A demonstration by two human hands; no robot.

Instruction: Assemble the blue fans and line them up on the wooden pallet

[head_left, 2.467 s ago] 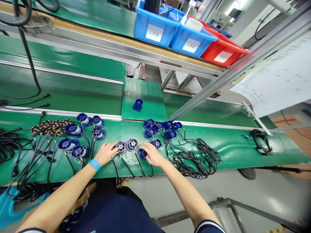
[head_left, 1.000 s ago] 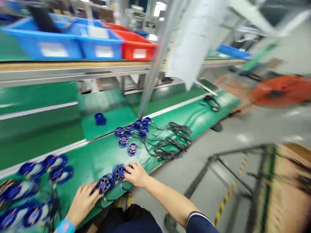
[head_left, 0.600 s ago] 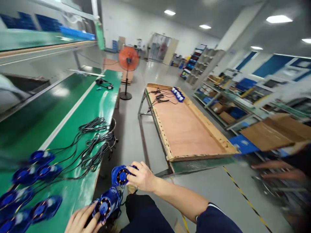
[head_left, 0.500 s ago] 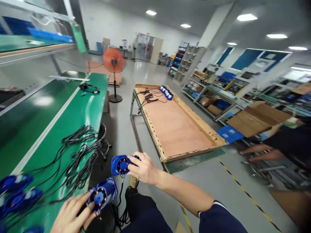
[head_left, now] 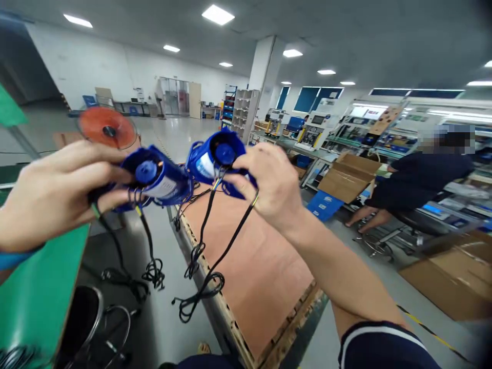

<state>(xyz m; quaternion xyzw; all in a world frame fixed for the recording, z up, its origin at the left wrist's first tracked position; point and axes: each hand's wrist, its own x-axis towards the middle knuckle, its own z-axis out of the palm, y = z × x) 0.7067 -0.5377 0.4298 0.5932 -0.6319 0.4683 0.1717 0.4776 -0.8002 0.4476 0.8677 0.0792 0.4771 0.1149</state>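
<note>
My left hand point(head_left: 73, 182) grips blue fan units point(head_left: 167, 182) with round hubs and a white label. My right hand point(head_left: 274, 184) is closed around more blue fan units point(head_left: 203, 161), their open end facing me. The two groups meet or nearly meet at chest height; I cannot tell whether they touch. Below each hand hang two black cables point(head_left: 209, 215), coiled at their lower ends. Beneath the right-hand fans lies a wood-rimmed table point(head_left: 257, 266) with a pinkish-brown top. The fans hide part of its far end.
A green bench point(head_left: 49, 287) runs along my left, with a black stool point(head_left: 82, 312) beside it. An orange pedestal fan point(head_left: 109, 128) stands beyond. At right, a person point(head_left: 415, 174) is by an open carton point(head_left: 346, 174); another cardboard box point(head_left: 453, 271) sits nearer.
Both hands have risen with the fans and brought them closer together. My view has turned right and nearer the wood-rimmed table. The cables now hang free below the hands.
</note>
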